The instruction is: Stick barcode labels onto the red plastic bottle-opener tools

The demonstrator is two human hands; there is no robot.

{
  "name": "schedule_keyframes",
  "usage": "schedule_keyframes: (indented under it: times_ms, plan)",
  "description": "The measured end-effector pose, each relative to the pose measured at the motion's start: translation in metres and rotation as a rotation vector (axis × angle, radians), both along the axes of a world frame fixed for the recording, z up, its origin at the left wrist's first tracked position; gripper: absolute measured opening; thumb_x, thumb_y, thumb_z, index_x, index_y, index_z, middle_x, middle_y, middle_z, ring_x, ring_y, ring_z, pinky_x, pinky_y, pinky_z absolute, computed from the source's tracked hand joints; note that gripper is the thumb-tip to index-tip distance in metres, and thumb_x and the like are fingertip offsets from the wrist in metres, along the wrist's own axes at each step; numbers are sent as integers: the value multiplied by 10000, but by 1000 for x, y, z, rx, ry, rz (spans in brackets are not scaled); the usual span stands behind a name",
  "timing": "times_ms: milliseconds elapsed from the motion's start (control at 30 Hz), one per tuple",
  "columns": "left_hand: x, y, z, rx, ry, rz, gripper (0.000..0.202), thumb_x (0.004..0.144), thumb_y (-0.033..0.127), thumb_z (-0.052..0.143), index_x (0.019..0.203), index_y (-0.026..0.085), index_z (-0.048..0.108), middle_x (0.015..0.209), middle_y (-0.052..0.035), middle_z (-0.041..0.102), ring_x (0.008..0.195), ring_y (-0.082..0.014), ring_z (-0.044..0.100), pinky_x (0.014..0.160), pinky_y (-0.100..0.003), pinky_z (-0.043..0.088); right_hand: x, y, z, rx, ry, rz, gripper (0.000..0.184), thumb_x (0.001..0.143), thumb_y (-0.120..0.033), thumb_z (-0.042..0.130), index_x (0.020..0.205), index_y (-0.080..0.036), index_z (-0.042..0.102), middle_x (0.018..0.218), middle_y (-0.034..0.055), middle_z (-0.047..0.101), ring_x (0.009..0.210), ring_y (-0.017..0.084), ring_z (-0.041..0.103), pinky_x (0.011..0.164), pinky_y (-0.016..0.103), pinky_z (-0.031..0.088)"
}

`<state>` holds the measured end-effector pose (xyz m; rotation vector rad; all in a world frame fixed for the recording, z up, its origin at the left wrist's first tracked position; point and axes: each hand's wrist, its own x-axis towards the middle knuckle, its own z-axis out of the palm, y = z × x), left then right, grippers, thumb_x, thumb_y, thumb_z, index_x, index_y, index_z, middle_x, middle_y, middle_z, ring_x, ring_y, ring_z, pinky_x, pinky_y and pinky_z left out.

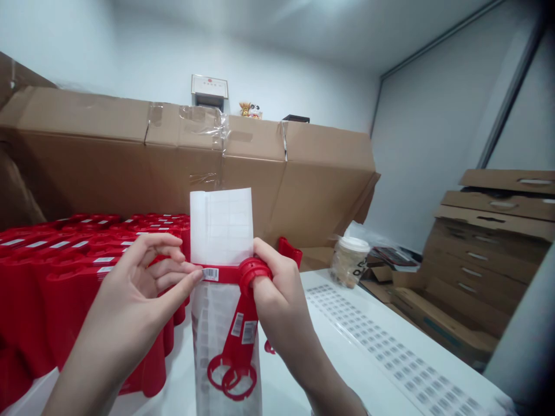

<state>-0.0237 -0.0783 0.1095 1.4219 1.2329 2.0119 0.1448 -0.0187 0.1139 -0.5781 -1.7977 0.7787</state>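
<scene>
My right hand (277, 289) is closed around several red plastic ringed pieces (255, 274). One of them extends sideways to the left, and others hang down with two ring ends at the bottom. A barcode label (211, 274) lies at the left part of the sideways piece. My left hand (151, 289) has its thumb and a fingertip pinched together at that label's left edge, its other fingers loosely curled. White backing paper (221, 225) rises behind the red piece and continues below it; whether my right hand also grips the paper, I cannot tell.
Rows of red plastic pieces (73, 277) with barcode labels stand at left. A long label sheet (390, 352) lies on the white table (312, 370). A lidded cup (349, 260) stands at the table's right edge. Behind is a large carton (255, 173); cardboard boxes (489, 248) are stacked right.
</scene>
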Motion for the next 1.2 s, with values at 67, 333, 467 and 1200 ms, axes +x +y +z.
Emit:
schedule_keyframes:
  times_ms: [67,333,467,1200]
  plan:
    - [2,2,-3,-7,24,19,376,737,301,855,995,275,582,847,44,670,779,-137,731,707,-200,625,-1,-1,-2,8,0,1,208,855,-56,377,744,-220,441,668,-55,487,625,118,449,541,282,325]
    - [-4,22,-12,53,454,594,455,757,491,784,1090,248,591,1300,-106,412,1266,-375,502,1024,-549,486,-6,8,-3,59,45,-92,218,803,-31,365,722,-226,414,639,-64,473,598,119,437,521,275,329]
    - [0,25,-15,-18,469,404,418,853,569,648,1133,276,547,1230,-75,494,1257,-317,491,1071,-544,416,-7,8,-3,55,81,-67,213,809,-38,367,725,-231,399,659,-61,492,617,126,472,532,274,351]
    - [-29,7,5,-275,-19,-138,298,822,524,737,985,292,648,860,29,678,825,-143,644,714,-197,555,1,29,3,-57,101,-23,196,823,-96,419,721,-210,543,649,-46,525,603,128,433,526,266,325]
